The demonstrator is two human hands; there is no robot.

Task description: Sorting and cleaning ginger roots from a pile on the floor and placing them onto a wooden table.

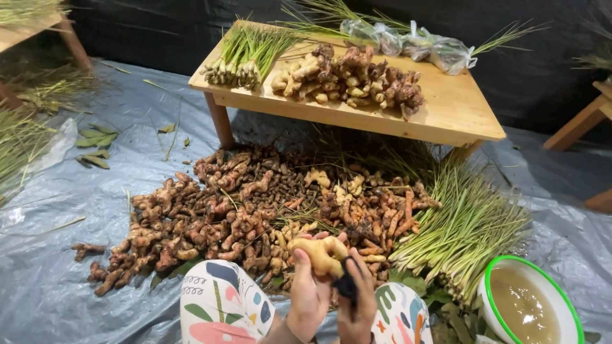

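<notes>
My left hand point(308, 292) grips a pale, knobbly piece of ginger root point(318, 251), lifted above my knees. Against the root's lower right side, my right hand point(358, 304) holds a small dark object point(347, 285); what it is cannot be made out. Both hands hover over the near edge of a big heap of brown ginger and turmeric roots point(236, 210) spread on a grey plastic sheet point(57, 280). My knees in patterned fabric point(220, 306) show at the bottom.
A low wooden table point(446, 108) behind the heap carries lemongrass bunches point(245, 54), cleaner ginger point(350, 76) and clear plastic bags point(408, 41). Lemongrass stalks point(465, 229) lie right of the heap. A white green-rimmed basin point(577, 318) of murky water sits at bottom right.
</notes>
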